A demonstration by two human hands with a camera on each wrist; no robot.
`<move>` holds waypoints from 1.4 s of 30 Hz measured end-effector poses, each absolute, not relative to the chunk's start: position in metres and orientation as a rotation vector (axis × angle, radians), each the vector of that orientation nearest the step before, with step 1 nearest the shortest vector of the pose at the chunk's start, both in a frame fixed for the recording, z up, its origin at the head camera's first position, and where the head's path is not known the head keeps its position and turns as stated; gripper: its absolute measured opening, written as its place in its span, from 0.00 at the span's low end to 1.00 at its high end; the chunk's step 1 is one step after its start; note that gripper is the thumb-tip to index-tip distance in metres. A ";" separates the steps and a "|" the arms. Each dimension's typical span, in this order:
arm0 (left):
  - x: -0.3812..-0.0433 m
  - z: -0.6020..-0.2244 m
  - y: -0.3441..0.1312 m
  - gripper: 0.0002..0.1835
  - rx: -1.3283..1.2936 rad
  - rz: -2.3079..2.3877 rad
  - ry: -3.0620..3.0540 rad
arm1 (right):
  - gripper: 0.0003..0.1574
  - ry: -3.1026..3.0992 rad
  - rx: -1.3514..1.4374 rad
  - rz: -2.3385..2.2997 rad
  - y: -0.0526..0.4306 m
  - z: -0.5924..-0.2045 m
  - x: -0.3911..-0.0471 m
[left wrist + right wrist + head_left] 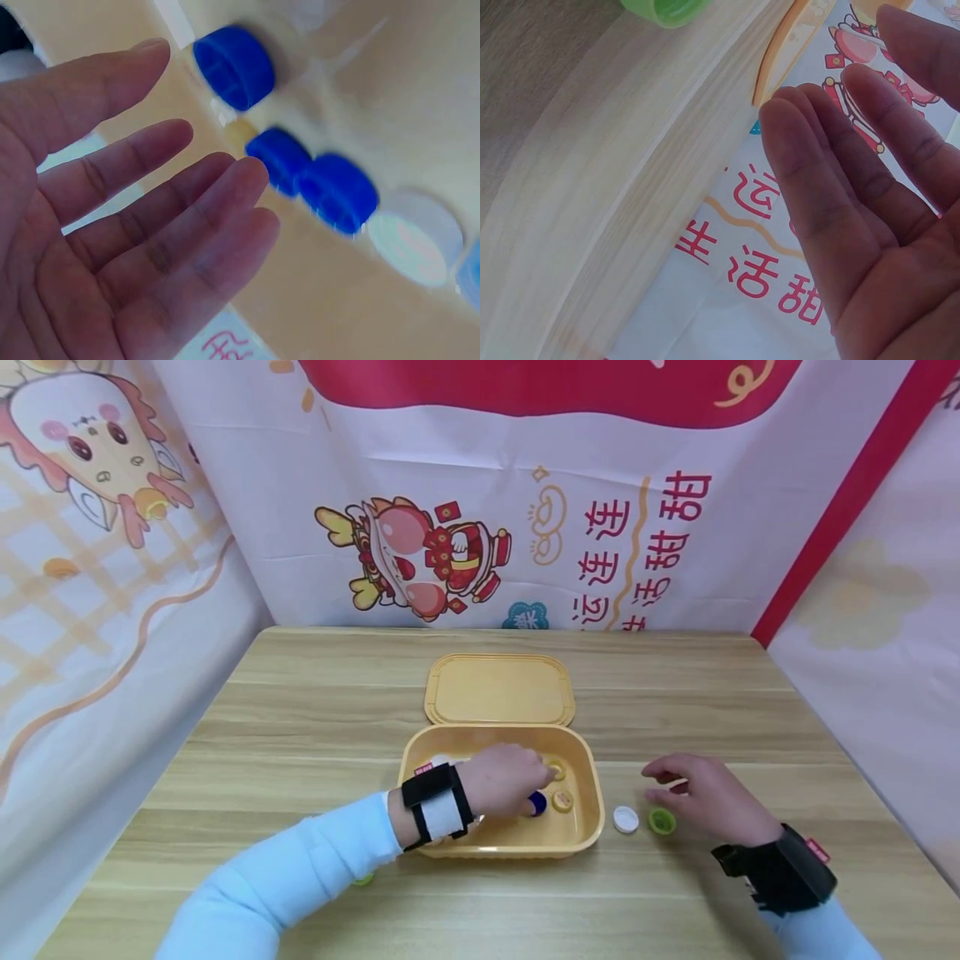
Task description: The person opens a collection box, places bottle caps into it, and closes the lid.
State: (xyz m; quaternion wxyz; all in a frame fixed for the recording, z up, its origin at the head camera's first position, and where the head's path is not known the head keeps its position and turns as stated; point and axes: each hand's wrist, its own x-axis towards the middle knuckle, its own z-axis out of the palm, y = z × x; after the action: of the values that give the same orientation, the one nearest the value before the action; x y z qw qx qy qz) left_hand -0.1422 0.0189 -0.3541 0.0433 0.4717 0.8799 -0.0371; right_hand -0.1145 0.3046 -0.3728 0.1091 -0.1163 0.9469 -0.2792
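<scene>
Head view: the left arm reaches diagonally from the lower left, its left hand (504, 781) lowered over the box (517, 839) with fingers pointing right. The right hand (705, 795) hovers above the bench (300, 735), fingers pointing left, near the green cap (662, 821) and white cap (626, 819), which lie just beside the box. The box's long axis runs from left to right, parallel to that of the lid (500, 692) just behind it. Two yellow caps (562, 801) lie inside. Left wrist view: three blue caps (279, 161), largely hidden from the head camera, turn their hollow sides toward the loosely extended, ungripping fingers. Right wrist view: the right hand's fingers are likewise relaxed, holding nothing.
</scene>
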 end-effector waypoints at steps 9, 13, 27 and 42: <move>-0.140 -0.328 -0.025 0.13 1.310 0.119 2.802 | 0.19 2.776 -0.356 -0.809 0.300 -0.372 -0.116; -0.138 -0.321 -0.048 0.15 1.180 0.157 2.870 | 0.18 2.768 -0.372 -0.801 0.299 -0.373 -0.116; -0.119 -0.317 -0.142 0.16 0.805 0.317 3.077 | 0.16 2.730 -0.385 -0.810 0.291 -0.375 -0.117; -0.099 -0.337 -0.191 0.13 0.599 0.353 3.126 | 0.17 2.669 -0.386 -0.829 0.281 -0.378 -0.115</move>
State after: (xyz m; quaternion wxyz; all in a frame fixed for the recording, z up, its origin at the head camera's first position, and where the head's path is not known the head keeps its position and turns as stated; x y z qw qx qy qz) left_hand -0.0993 -0.1912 -0.3371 -0.0306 0.1871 0.9757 0.1101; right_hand -0.1153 0.2811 -0.3783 0.1596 -0.1351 0.9339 -0.2900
